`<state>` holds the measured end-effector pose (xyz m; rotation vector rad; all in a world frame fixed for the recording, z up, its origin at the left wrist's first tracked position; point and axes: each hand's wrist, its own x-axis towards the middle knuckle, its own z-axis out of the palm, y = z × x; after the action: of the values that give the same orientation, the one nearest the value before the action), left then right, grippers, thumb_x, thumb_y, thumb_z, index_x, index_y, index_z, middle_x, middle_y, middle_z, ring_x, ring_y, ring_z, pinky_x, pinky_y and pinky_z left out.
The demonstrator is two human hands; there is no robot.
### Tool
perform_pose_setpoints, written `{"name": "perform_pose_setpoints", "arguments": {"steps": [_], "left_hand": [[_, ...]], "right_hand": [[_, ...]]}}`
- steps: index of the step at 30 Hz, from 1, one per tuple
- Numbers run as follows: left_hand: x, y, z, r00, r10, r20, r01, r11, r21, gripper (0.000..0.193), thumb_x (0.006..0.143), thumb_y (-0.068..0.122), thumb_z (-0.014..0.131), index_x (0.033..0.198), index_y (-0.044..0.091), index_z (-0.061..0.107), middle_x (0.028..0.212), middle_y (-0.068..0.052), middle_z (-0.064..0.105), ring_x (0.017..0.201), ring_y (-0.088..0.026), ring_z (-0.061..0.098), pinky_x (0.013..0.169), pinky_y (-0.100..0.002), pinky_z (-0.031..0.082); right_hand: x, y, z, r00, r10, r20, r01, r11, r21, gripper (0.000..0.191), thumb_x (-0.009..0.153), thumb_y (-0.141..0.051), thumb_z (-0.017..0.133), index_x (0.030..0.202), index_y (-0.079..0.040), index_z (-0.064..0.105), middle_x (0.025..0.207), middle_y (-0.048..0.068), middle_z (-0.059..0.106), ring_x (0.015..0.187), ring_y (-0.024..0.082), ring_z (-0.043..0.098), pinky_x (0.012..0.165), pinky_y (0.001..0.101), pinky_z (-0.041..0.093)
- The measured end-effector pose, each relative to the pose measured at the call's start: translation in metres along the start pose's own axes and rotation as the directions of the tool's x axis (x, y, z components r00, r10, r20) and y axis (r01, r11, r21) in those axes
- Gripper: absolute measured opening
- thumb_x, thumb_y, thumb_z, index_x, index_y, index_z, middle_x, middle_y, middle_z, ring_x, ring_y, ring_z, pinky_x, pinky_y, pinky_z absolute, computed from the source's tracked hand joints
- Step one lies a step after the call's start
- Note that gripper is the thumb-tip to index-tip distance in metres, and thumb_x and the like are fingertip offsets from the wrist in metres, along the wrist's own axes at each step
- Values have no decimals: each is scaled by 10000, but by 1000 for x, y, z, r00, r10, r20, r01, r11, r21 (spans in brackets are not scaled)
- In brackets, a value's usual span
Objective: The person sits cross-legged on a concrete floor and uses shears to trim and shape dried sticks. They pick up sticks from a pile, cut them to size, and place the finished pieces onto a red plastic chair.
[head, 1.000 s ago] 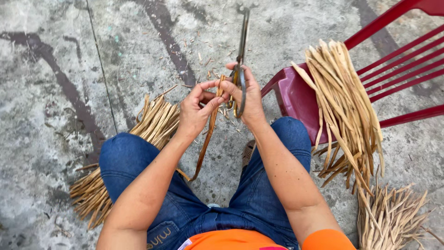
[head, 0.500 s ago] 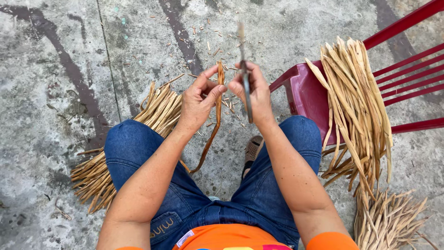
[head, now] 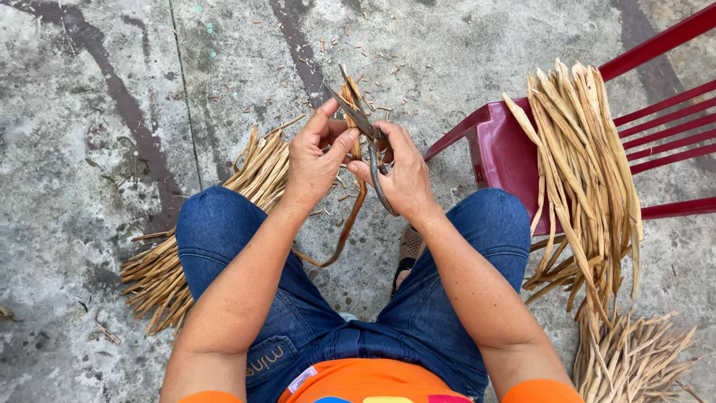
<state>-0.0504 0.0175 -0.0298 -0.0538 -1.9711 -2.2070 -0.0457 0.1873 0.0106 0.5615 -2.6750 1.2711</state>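
Note:
My left hand (head: 315,155) pinches the top of a long dried brown strip (head: 349,216) that hangs down between my knees and curls to the left. My right hand (head: 403,172) grips a pair of dark metal scissors (head: 359,118), blades pointing up and to the left, set against the strip's upper end just above my left thumb. Both hands are held close together over my lap, above the concrete floor.
A pile of dried tan strips (head: 186,246) lies on the floor under my left leg. Another bundle (head: 589,179) drapes over a red plastic chair (head: 507,149) at the right, with more strips (head: 634,358) on the floor below it. Small cut bits litter the concrete (head: 335,52).
The scissors have tilted from pointing straight up to leaning left, now meeting the strip's top end. My hands have drawn closer together.

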Motion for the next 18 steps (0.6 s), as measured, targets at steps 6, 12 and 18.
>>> {"name": "perform_pose_setpoints", "arguments": {"steps": [6,12,18], "left_hand": [[1,-2,1,1000,13,-4,-13,1000,-19,516,996,28,714,1479,53,533,923,-22,722,789,-49,672,672,-218,577],[5,-9,3,1000,-18,-11,16,994,-112,535,998,27,704,1493,39,502,920,-28,711,794,-60,683,683,-229,600],[4,-8,3,999,-35,-11,34,992,-123,546,1001,29,691,1506,33,483,937,-42,722,810,-72,703,697,-242,628]], "right_hand": [[3,-2,0,998,-67,-12,67,996,-55,729,796,-384,906,1347,-61,556,1143,105,649,946,217,685,761,351,561],[5,2,4,1000,-14,-15,13,997,-73,756,749,-404,924,1326,-51,586,1137,112,666,909,241,706,782,372,576],[3,5,5,994,-90,-60,87,995,-45,709,739,-395,935,1279,-50,632,1125,137,704,1017,304,718,863,393,575]]}}
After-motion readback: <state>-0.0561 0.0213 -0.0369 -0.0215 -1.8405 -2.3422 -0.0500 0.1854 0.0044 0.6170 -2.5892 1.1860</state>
